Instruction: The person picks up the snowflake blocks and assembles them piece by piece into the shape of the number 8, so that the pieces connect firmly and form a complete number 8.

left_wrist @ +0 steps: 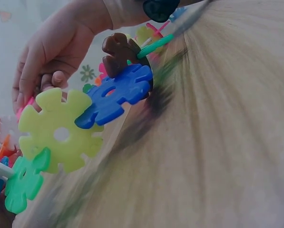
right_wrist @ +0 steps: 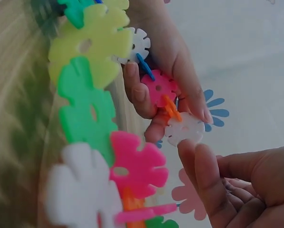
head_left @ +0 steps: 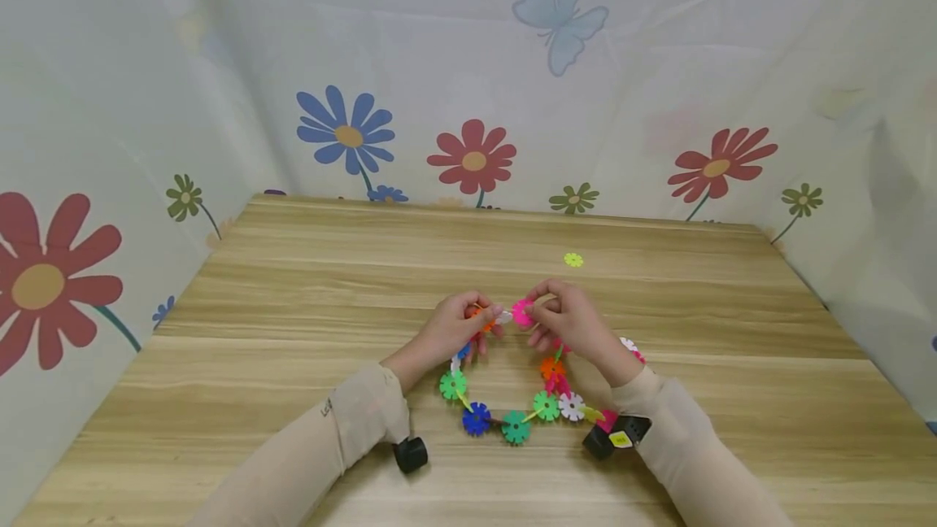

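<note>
A chain of colourful slotted plastic snowflake discs point(head_left: 516, 427) curves across the table below both hands. My left hand point(head_left: 448, 328) pinches one end of it, where an orange disc point(head_left: 481, 319) joins a white disc point(right_wrist: 184, 129). In the right wrist view, a pink disc point(right_wrist: 159, 88) of the chain lies against the left fingers. My right hand point(head_left: 578, 325) pinches another pink disc point(head_left: 522, 313) between thumb and fingertips, its edge right at the white disc. Yellow point(left_wrist: 61, 134) and blue point(left_wrist: 117, 95) discs of the chain show large in the left wrist view.
A single yellow disc point(head_left: 573, 260) lies flat on the wooden table point(head_left: 329, 267) beyond the right hand. More linked discs run under the right forearm, near the wrist camera point(head_left: 599, 442). A flower-printed curtain point(head_left: 410, 39) stands behind the table and at its sides.
</note>
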Action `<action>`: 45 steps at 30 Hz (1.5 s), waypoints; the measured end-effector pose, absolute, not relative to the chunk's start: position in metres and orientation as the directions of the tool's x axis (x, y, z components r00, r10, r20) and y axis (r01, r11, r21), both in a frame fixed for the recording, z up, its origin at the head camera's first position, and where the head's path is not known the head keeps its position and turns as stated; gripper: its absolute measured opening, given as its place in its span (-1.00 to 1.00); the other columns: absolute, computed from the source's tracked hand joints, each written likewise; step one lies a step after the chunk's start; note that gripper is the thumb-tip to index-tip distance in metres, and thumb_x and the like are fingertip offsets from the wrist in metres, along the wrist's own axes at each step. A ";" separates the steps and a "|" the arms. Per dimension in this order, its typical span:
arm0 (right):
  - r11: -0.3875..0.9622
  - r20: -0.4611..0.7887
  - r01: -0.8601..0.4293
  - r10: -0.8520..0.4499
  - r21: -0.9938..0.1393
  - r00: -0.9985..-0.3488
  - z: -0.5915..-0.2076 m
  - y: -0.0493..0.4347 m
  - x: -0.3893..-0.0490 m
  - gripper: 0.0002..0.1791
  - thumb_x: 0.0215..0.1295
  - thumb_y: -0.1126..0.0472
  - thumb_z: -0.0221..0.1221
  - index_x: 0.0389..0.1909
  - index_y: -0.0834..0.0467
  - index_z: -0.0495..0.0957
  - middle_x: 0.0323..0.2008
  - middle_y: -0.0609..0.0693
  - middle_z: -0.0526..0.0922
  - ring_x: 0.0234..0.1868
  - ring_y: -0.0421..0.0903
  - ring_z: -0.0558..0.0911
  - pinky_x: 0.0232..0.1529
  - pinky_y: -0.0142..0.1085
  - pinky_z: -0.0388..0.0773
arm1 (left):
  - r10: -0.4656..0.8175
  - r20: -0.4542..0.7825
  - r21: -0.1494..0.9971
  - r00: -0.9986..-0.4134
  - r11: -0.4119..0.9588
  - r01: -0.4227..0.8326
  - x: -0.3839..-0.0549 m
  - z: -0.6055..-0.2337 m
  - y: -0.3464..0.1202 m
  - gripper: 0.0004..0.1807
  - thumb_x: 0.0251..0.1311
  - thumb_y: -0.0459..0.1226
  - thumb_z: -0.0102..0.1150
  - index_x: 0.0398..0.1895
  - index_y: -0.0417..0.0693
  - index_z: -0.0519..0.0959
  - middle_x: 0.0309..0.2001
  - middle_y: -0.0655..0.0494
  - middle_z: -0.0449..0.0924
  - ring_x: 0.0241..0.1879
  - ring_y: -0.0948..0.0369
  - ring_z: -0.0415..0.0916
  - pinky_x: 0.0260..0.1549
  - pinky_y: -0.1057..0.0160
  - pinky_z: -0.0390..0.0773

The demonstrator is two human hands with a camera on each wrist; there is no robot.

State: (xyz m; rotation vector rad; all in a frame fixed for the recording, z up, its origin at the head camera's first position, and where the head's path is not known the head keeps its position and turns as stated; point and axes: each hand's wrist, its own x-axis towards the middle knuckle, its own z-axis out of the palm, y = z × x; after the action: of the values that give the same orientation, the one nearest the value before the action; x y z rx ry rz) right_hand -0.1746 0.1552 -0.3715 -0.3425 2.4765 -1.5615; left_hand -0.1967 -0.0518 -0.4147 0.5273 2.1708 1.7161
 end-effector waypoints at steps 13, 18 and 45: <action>0.365 -0.026 -0.071 -0.255 -0.928 -0.967 -0.375 0.153 -0.173 -0.73 0.43 0.30 0.03 -0.01 0.42 0.32 -0.33 0.41 0.67 -0.57 0.02 0.70 -0.55 -0.21 0.66 | 0.464 -0.010 0.973 -0.886 0.210 0.099 -0.196 -0.411 -0.049 -0.70 0.40 -0.13 0.02 -0.13 -0.23 0.48 -0.23 -0.30 0.69 -0.78 0.24 0.37 -0.78 0.35 0.40; 0.343 -0.041 -0.052 -0.260 -0.938 -0.965 -0.374 0.154 -0.173 -0.71 0.43 0.29 0.04 0.00 0.42 0.30 -0.32 0.37 0.69 -0.58 -0.05 0.70 -0.55 -0.25 0.65 | 0.458 0.006 0.974 -0.889 0.198 0.109 -0.196 -0.410 -0.050 -0.64 0.37 -0.07 0.03 -0.11 -0.23 0.48 -0.26 -0.23 0.71 -0.78 0.25 0.38 -0.78 0.33 0.42; 0.419 -0.110 -0.015 -0.271 -0.908 -0.956 -0.381 0.150 -0.170 -0.79 0.43 0.28 0.03 -0.11 0.37 0.32 -0.41 0.32 0.69 -0.57 -0.07 0.69 -0.58 -0.29 0.61 | 0.486 -0.031 0.969 -0.873 0.229 0.093 -0.194 -0.417 -0.045 -0.68 0.38 -0.10 0.04 -0.03 -0.16 0.48 -0.32 -0.18 0.70 -0.74 0.23 0.46 -0.74 0.29 0.49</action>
State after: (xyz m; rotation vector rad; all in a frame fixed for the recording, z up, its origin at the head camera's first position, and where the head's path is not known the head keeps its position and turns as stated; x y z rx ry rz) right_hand -0.1697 0.1501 -0.3809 -0.2498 2.4360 -1.5544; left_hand -0.1941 -0.0452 -0.4169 0.5385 2.1819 1.6835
